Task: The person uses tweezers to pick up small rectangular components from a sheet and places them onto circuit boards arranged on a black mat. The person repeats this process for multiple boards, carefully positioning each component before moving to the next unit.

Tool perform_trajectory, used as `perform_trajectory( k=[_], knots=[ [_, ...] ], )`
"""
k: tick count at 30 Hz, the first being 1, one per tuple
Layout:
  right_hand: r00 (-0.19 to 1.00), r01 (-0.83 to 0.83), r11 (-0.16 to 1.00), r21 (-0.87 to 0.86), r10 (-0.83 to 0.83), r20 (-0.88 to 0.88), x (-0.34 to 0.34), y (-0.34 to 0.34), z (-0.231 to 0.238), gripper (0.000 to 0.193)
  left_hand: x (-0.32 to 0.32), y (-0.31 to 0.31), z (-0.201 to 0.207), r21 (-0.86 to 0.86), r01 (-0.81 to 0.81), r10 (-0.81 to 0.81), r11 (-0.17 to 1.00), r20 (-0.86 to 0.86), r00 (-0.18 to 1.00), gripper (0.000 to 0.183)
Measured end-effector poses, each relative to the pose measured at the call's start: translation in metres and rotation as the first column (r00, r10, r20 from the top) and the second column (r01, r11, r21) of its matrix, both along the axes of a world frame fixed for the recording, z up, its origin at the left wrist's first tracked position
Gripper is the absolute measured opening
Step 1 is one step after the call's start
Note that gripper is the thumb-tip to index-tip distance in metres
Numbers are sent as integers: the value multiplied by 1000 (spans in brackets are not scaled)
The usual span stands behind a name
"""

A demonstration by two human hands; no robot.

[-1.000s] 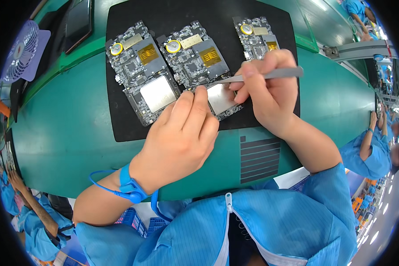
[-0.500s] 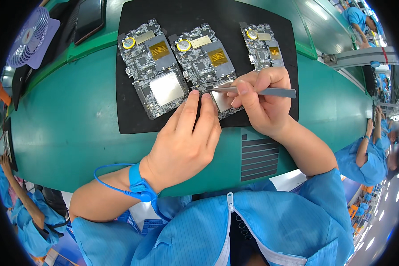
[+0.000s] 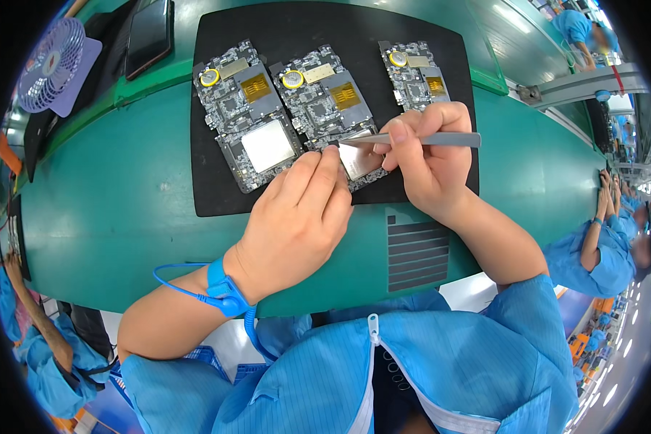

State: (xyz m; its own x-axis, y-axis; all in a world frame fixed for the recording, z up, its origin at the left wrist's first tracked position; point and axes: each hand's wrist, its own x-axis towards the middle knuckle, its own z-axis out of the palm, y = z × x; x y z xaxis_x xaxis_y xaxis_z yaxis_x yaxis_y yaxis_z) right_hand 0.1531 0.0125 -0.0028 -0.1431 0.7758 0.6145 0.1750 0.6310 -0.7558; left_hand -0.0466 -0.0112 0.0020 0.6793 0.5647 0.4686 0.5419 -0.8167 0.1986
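My right hand (image 3: 435, 160) grips a pair of grey metal tweezers (image 3: 452, 139) between thumb and fingers. Their tips point left, at the upper left corner of the silver shield on the middle circuit board (image 3: 316, 108). My left hand (image 3: 289, 224) lies with fingers stretched out, fingertips at that board's lower left edge near the tweezer tips. The middle board carries a yellow-rimmed coin cell (image 3: 293, 79) and an amber tape patch. A similar circuit board (image 3: 226, 108) lies to the left. My right hand partly hides a third circuit board (image 3: 414, 90).
The boards lie on a black mat (image 3: 354, 25) on a green bench (image 3: 108, 195). A purple fan (image 3: 53, 65) and a dark flat-screen device (image 3: 150, 36) stand at the far left. A blue wrist strap (image 3: 224, 289) with a coiled cord circles my left wrist. Other people work nearby.
The tweezer tips have shifted slightly up onto the shield's corner. My left fingers have drawn closer together. The whole view has shifted slightly.
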Motion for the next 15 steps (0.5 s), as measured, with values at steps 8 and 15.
perform_trajectory(
  k=[8,15],
  knots=[
    [942,-81,815,-573,-125,-311,28,-40,45,19,-3,-31,15,-38,281,-283,959,-89,955,35],
    [920,104,727,-679,-330,-212,45,-112,11,20,16,-42,9,-308,348,-384,886,-65,921,55]
  ],
)
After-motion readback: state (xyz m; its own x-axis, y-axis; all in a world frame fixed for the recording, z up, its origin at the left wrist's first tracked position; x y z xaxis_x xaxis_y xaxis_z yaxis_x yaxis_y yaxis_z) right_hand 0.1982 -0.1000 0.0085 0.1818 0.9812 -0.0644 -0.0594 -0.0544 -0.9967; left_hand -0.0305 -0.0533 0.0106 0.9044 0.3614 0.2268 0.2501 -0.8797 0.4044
